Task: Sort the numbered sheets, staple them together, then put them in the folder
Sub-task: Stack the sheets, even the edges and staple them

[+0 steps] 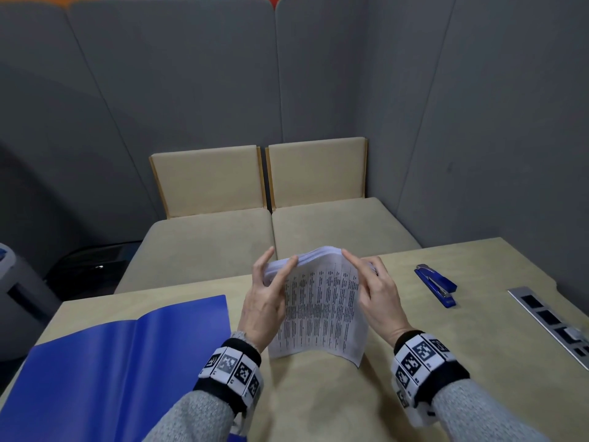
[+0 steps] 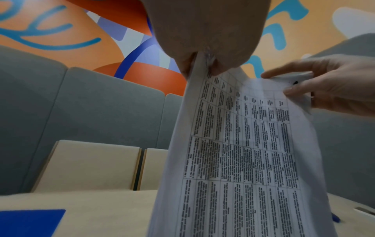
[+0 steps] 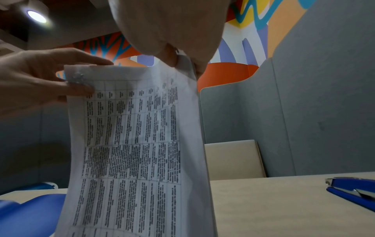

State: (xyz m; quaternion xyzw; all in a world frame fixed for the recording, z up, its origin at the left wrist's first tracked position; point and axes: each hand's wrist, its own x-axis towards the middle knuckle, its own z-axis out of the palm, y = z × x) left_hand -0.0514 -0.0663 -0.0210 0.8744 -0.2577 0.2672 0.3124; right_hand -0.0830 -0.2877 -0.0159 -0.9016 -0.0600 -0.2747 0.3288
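A stack of printed sheets (image 1: 322,311) stands upright, its lower edge at the table (image 1: 446,362). My left hand (image 1: 277,266) pinches the stack's upper left edge. My right hand (image 1: 363,266) pinches its upper right edge, index finger lying along the top. In the left wrist view the left hand (image 2: 201,64) nips the sheets (image 2: 243,152), with the right hand (image 2: 300,86) opposite. The right wrist view shows the right hand (image 3: 182,62) on the sheets (image 3: 131,144). A blue folder (image 1: 111,362) lies open at the left. A blue stapler (image 1: 436,285) lies at the right.
A metal socket strip (image 1: 554,327) is set into the table at the far right. Two beige seats (image 1: 271,244) with grey partition walls stand beyond the table's far edge. The stapler (image 3: 353,190) sits close to the right of the sheets.
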